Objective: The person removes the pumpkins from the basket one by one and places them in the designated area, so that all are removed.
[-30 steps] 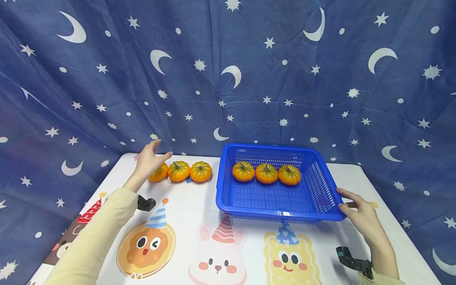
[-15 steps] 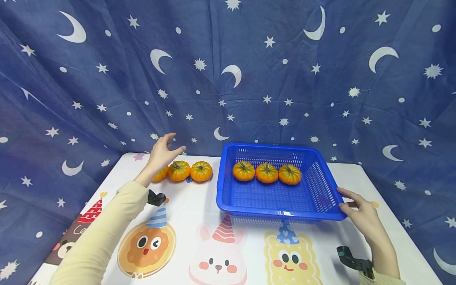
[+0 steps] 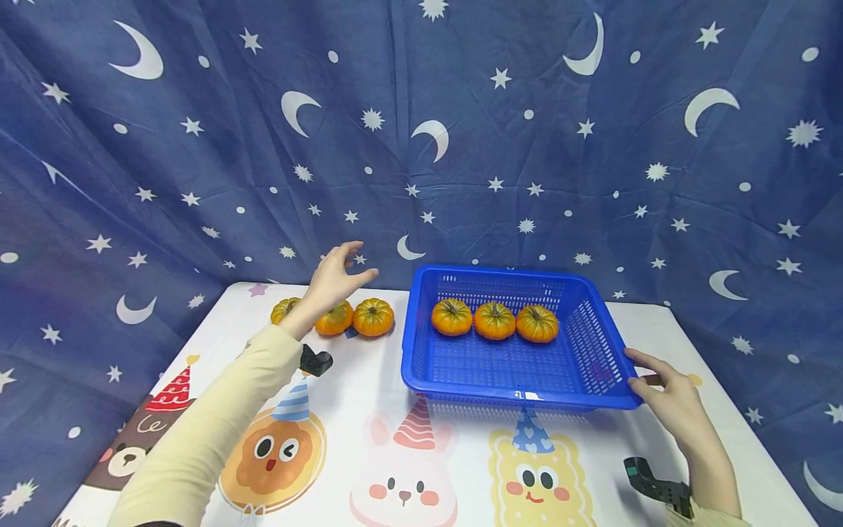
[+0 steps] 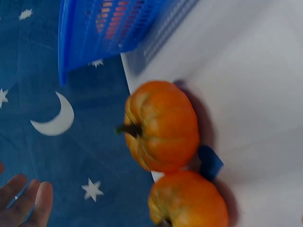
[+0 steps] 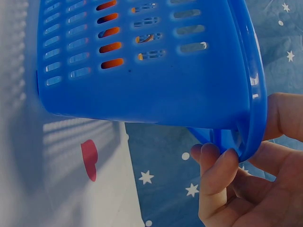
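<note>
My left hand (image 3: pixel 332 282) hovers over a row of small orange pumpkins at the table's back left, fingers loosely spread and holding nothing. Its forearm partly covers the left pumpkin (image 3: pixel 283 309) and the middle pumpkin (image 3: pixel 334 320); the right pumpkin (image 3: pixel 373 318) shows whole. In the left wrist view, that hand's fingertips (image 4: pixel 42 201) stand apart from the nearest pumpkin (image 4: pixel 163 125). A blue plastic basket (image 3: pixel 474 369) holds three more pumpkins (image 3: pixel 495 320) in a line. At its front right corner my right hand (image 3: pixel 675 402) grips the rim (image 5: pixel 255 94), fingers curled beneath it.
The table carries a white cloth (image 3: pixel 356 380) printed with cartoon figures. Behind it hangs a dark blue curtain (image 3: pixel 369 212) with moons and stars, close to the table's back edge. Black wrist straps show at the left wrist (image 3: pixel 316 360) and the right wrist (image 3: pixel 655 487).
My left hand has moved right along the pumpkin row, from above the left pumpkin toward the right one, still holding nothing. My right hand and the basket have stayed in place.
</note>
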{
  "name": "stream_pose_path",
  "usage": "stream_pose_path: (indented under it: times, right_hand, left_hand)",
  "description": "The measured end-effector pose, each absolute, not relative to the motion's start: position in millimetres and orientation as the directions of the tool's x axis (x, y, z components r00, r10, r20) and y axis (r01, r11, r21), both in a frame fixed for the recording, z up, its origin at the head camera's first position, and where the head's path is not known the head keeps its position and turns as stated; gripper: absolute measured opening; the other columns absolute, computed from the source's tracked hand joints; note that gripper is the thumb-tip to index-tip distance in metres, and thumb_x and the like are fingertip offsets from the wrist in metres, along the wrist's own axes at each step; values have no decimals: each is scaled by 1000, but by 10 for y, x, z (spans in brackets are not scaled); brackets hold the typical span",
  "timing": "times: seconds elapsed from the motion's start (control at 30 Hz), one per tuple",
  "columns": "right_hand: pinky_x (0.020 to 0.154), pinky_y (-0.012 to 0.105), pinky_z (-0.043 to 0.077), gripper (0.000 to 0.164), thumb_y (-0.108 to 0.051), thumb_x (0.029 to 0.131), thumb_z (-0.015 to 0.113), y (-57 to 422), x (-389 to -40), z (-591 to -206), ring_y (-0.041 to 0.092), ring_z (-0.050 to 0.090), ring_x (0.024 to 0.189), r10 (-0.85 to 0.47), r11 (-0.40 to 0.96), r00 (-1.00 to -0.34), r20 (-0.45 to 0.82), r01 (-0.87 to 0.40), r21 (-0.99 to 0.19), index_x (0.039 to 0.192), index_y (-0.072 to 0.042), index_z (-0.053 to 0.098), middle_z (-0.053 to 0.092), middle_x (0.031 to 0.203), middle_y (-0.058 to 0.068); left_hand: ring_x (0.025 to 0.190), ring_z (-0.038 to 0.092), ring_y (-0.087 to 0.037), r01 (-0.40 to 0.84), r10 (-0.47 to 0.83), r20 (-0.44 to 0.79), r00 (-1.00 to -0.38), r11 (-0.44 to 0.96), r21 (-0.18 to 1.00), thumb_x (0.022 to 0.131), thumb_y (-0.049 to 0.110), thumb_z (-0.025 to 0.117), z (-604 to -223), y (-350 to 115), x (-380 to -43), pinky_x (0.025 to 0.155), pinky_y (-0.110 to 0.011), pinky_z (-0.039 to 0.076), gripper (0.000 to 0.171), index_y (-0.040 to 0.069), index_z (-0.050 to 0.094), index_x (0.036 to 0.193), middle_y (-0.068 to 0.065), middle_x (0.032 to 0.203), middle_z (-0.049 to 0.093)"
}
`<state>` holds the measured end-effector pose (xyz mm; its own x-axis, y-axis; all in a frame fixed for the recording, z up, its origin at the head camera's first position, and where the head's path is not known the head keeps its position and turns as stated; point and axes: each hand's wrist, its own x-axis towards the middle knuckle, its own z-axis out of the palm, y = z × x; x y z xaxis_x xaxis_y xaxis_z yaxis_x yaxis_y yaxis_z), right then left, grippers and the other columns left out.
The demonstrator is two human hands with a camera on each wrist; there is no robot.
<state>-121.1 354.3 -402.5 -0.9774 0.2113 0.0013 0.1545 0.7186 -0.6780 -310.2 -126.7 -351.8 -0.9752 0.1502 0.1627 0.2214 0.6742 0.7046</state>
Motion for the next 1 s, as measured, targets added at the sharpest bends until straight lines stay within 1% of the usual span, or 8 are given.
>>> stream_pose_path:
  times: [0.2, 0.3, 0.47, 0.57, 0.67, 0.8, 0.9, 1.0]
  right_hand:
    - [64, 19, 43, 50, -15, 96, 49, 3538, -1205, -4022, 33, 52, 107, 211, 716, -977, -2, 156, -681, 142, 2, 42, 48, 130, 30]
    - [64, 19, 43, 49, -15, 96, 49, 3535, -1204, -4018, 31, 52, 105, 210, 719, -978, 1, 153, -678, 142, 2, 42, 49, 129, 30]
    - [63, 19, 44, 49, -15, 96, 50, 3541, -1204, -4011, 11, 51, 92, 206, 726, -978, 13, 144, -672, 141, 1, 43, 50, 128, 30]
    - [63, 19, 44, 49, -15, 95, 50, 3543, -1205, -4006, 3, 47, 88, 203, 727, -979, 18, 139, -672, 141, 1, 44, 50, 127, 29]
    - [63, 19, 44, 49, -15, 95, 50, 3544, -1205, -4004, 5, 47, 89, 202, 729, -979, 20, 137, -671, 141, 1, 44, 50, 128, 29]
    - [63, 19, 44, 49, -16, 95, 50, 3544, -1206, -4005, 13, 50, 92, 205, 733, -979, 21, 139, -666, 141, 1, 44, 50, 128, 30]
    - [62, 19, 44, 49, -15, 95, 50, 3542, -1207, -4010, 22, 53, 97, 207, 732, -978, 19, 141, -667, 141, 2, 44, 50, 128, 31]
    - [62, 19, 44, 49, -14, 95, 50, 3540, -1208, -4014, 26, 54, 99, 208, 732, -978, 20, 142, -667, 141, 2, 44, 50, 128, 31]
  left_hand:
    - [125, 50, -35, 270, 201, 181, -963, 679, 683, 87, 36, 68, -3482, -1067, -3093, 102, -51, 43, 67, 11, 41, 143, -16, 139, 48]
    - [126, 51, -34, 287, 221, 186, -958, 678, 677, 86, 37, 68, -3465, -970, -3088, 102, -50, 44, 67, 13, 42, 143, -16, 140, 49]
    - [124, 53, -32, 312, 250, 191, -949, 668, 675, 85, 39, 69, -3440, -810, -3085, 101, -50, 45, 68, 14, 43, 142, -15, 138, 50]
    - [123, 54, -32, 330, 273, 193, -942, 667, 668, 84, 40, 69, -3419, -722, -3070, 101, -49, 44, 68, 15, 43, 143, -15, 138, 51]
    - [123, 54, -32, 346, 298, 190, -935, 664, 662, 85, 39, 68, -3396, -632, -3046, 100, -49, 45, 68, 15, 43, 143, -16, 138, 51]
    - [123, 55, -33, 362, 322, 188, -928, 656, 662, 85, 38, 69, -3374, -508, -3031, 100, -47, 46, 66, 14, 45, 141, -14, 138, 52]
    - [123, 55, -33, 380, 341, 195, -920, 648, 660, 84, 38, 70, -3365, -416, -3036, 101, -46, 45, 66, 13, 46, 140, -14, 138, 53]
    - [123, 55, -31, 398, 360, 201, -911, 645, 653, 84, 38, 69, -3367, -321, -3041, 101, -46, 45, 66, 14, 46, 140, -13, 138, 53]
